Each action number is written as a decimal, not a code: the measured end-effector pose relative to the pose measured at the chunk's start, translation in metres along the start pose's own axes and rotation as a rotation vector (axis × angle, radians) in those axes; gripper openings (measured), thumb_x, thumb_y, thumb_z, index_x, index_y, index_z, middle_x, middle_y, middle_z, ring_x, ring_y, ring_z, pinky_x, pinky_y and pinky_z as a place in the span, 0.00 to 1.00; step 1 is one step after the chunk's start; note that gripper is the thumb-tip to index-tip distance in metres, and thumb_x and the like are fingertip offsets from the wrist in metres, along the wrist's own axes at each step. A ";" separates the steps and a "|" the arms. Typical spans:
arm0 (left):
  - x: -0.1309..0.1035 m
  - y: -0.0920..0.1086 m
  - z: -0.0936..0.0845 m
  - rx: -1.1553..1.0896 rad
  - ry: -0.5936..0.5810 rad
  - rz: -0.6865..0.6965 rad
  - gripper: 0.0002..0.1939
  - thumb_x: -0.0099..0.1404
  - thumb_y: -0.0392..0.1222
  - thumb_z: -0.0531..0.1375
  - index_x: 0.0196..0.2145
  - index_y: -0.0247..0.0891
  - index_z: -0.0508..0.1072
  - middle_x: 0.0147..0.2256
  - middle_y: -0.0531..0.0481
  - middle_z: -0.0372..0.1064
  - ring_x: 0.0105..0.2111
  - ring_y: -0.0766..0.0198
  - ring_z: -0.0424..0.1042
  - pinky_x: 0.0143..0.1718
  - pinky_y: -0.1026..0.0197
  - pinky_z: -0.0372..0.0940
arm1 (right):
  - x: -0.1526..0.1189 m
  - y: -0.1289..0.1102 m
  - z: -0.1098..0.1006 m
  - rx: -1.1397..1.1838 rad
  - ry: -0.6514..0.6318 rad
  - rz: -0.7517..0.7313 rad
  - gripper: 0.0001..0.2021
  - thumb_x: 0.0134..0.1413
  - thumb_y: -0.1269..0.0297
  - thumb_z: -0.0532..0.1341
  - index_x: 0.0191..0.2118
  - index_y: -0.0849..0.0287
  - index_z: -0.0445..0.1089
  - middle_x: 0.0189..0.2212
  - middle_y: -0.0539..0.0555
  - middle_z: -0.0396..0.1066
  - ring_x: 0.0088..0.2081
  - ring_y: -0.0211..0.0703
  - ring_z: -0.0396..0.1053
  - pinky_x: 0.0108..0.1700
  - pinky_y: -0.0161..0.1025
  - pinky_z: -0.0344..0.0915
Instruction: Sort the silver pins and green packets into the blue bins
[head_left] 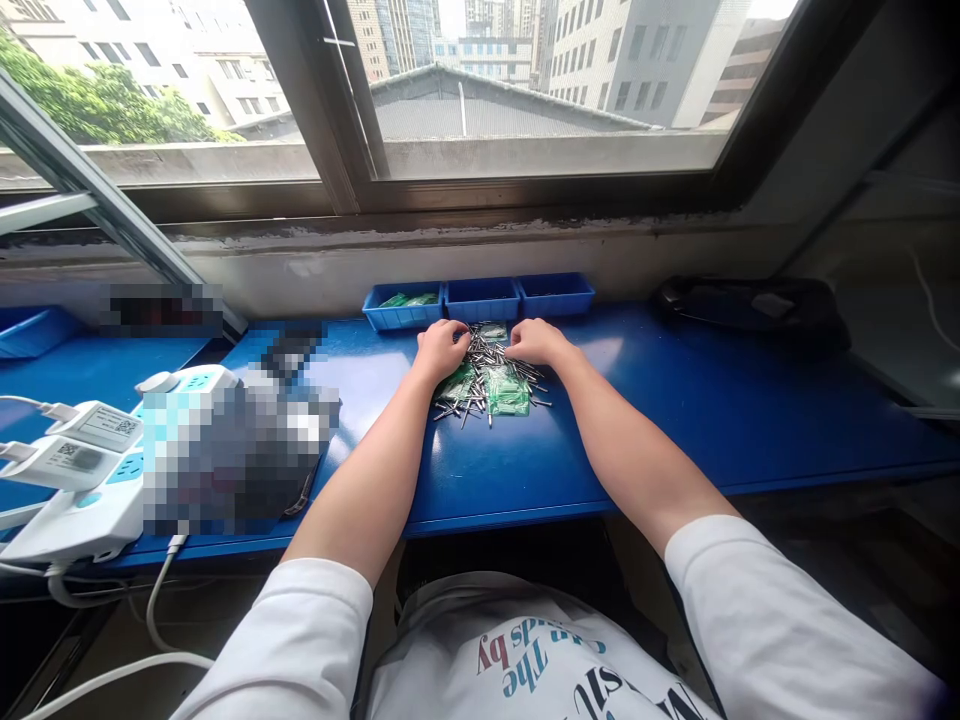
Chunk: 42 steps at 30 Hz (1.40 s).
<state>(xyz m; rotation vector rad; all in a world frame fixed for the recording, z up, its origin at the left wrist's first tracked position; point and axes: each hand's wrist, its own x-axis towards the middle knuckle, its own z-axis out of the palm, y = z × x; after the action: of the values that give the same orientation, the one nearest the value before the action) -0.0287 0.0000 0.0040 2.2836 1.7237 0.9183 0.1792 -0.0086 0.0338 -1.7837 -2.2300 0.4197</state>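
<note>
A heap of thin, shiny metal rods [480, 352] is spread on the blue tabletop, too small to tell their exact kind. Small clear bags with green markings [508, 392] lie on the near side of the heap, and another small bag [493, 331] rests at its far edge. At the left side of the heap is my left hand [444, 348], its fingers curled in against the rods. My right hand [537, 342] is at the right side, thumb and fingers drawn together at the rods. Whatever either hand pinches is hidden by the fingers.
Three blue bins [480, 300] stand behind the heap; the left one holds green-marked bags. A white power strip [75, 500] with plugs and cables is at the left, beside blurred objects. A dark bag [750, 308] lies at the back right, below the window.
</note>
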 end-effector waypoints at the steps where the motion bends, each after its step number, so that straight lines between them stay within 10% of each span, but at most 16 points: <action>1: 0.000 0.000 0.000 0.000 0.000 0.001 0.13 0.64 0.46 0.55 0.40 0.41 0.76 0.43 0.46 0.73 0.46 0.54 0.70 0.47 0.54 0.61 | 0.001 0.000 0.001 0.007 -0.004 -0.022 0.06 0.41 0.62 0.62 0.26 0.57 0.73 0.28 0.54 0.75 0.31 0.43 0.70 0.29 0.35 0.59; 32: -0.001 -0.002 0.001 -0.006 -0.013 0.029 0.13 0.63 0.46 0.55 0.40 0.42 0.76 0.44 0.47 0.73 0.46 0.55 0.70 0.49 0.53 0.61 | 0.003 0.002 0.005 0.076 -0.039 -0.078 0.05 0.42 0.64 0.61 0.26 0.58 0.73 0.27 0.51 0.75 0.30 0.39 0.68 0.28 0.33 0.56; 42: -0.004 0.009 -0.007 -0.188 0.002 0.185 0.16 0.63 0.47 0.57 0.45 0.41 0.75 0.45 0.48 0.74 0.47 0.58 0.71 0.50 0.58 0.63 | 0.003 -0.006 0.013 0.395 0.167 -0.313 0.10 0.52 0.63 0.58 0.35 0.62 0.74 0.30 0.52 0.74 0.31 0.36 0.66 0.35 0.33 0.60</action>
<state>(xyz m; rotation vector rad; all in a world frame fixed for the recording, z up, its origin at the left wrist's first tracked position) -0.0255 -0.0080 0.0120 2.3444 1.3781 1.0669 0.1686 -0.0080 0.0242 -1.2046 -2.0827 0.5724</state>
